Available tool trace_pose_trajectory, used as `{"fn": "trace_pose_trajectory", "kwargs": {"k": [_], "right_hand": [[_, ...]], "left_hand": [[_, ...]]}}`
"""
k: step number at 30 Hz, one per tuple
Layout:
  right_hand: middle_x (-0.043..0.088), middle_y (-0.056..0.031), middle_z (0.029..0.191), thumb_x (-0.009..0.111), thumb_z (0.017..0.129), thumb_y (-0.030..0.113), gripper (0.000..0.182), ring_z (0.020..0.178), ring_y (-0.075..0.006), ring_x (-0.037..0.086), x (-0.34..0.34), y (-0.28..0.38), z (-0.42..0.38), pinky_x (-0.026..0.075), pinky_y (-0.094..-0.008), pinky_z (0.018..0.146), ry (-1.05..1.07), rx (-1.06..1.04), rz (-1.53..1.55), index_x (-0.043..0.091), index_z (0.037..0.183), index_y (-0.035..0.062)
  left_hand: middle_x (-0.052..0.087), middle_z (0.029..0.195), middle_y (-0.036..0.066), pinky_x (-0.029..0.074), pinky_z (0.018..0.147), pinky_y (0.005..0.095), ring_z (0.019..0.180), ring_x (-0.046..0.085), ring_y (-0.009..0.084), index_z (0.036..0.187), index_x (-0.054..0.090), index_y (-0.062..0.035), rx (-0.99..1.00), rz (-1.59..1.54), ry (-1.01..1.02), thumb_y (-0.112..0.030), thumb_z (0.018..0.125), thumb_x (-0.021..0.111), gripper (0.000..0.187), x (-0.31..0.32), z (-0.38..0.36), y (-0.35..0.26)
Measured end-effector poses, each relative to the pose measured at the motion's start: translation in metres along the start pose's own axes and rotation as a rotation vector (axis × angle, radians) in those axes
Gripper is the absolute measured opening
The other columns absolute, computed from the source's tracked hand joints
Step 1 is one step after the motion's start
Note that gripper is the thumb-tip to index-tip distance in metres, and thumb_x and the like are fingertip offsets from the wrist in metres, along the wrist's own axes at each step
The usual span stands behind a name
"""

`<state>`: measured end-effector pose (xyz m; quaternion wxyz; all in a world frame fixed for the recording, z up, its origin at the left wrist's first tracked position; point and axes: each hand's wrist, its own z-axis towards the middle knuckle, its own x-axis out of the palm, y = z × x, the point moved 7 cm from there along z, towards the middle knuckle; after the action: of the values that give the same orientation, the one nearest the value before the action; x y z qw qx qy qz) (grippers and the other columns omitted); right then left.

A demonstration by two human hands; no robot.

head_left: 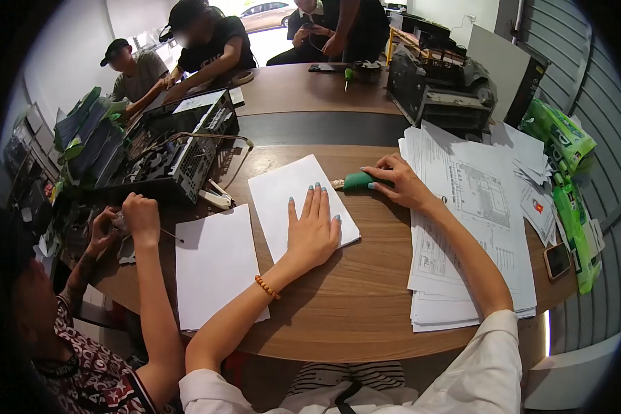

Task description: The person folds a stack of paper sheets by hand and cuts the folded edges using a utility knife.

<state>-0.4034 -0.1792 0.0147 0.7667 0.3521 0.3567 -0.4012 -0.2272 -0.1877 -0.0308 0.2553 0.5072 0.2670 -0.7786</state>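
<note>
My left hand (pixel 312 231) lies flat with fingers spread on a stack of white paper (pixel 283 183) in the middle of the wooden table. To its right, my right hand (pixel 401 183) has its fingers around the end of a green-handled tool (pixel 359 181), whose metal end points left and touches or nearly touches the paper's right edge. A second stack of white paper (pixel 214 276) lies to the left, partly under my left forearm. Printed sheets (pixel 476 200) with drawings are piled beneath my right forearm.
A co-worker's hands (pixel 139 219) work at the left beside an open computer case (pixel 186 162). Another opened machine (pixel 441 90) stands at the back right. A phone (pixel 557 261) and green packaging (pixel 566 134) lie at the right edge. Several people sit or stand beyond the table.
</note>
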Motion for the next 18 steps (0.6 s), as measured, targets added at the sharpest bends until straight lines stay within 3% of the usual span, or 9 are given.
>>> {"fn": "trace_pose_trajectory", "kwargs": {"k": [18], "right_hand": [[0.054,-0.0084,0.092,0.065,0.077,0.013,0.033,0.092,-0.0237,0.048,-0.001,-0.018,0.007,0.044,-0.0322,0.081,0.038,0.032,-0.011,0.061,0.110,0.0179]], "left_hand": [[0.026,0.139,0.022,0.014,0.103,0.0535,0.131,0.023,0.0304,0.131,0.027,0.0070,0.006,-0.012,0.014,-0.028,0.088,0.035,0.056,-0.003,-0.001,0.000]]}}
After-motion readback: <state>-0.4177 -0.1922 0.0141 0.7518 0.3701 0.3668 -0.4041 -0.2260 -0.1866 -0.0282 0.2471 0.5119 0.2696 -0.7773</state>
